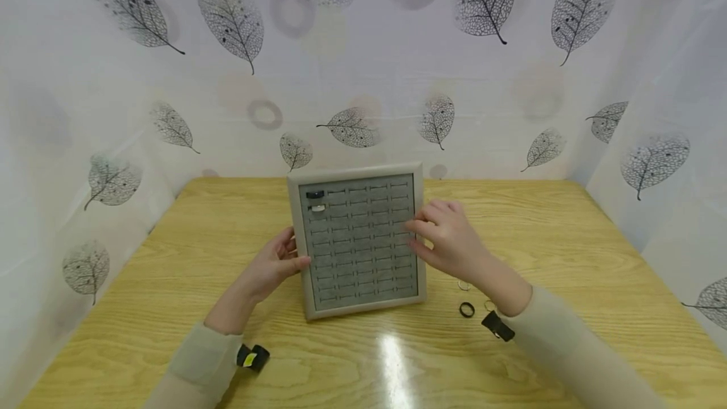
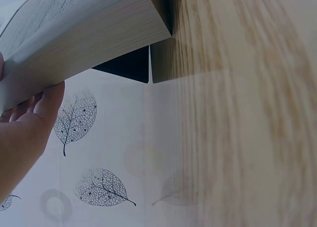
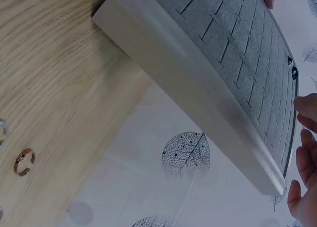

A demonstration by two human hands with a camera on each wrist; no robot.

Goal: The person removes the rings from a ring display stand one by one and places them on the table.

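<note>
While leaf-printed curtains (image 1: 363,49) filled the whole upper half of the head view, a wooden table (image 1: 568,238) spread across the lower half. At the centre of the frame a grey ring tray (image 1: 359,242) lay on the table, its slotted pad ruled into rows. A black ring (image 1: 315,194) and a white ring (image 1: 317,208) sat in the two upper left slots of the tray, one just below the other.

The left hand (image 1: 276,264) held the tray's left edge at centre left, thumb on the rim and fingers curled behind it; the left wrist view showed those fingers (image 2: 47,101) against the tray's side. The right hand (image 1: 449,238), right of centre, rested on the tray's right edge with its fingers loosely bent over the pad; that grip held nothing that could be seen, and the right wrist view showed only fingertips (image 3: 307,138) near the rim.

Lower right of the tray, near the right wrist, a loose black ring (image 1: 467,309) lay on the table, with a silver ring (image 1: 464,284) and a copper-coloured ring (image 3: 24,161) close by.
</note>
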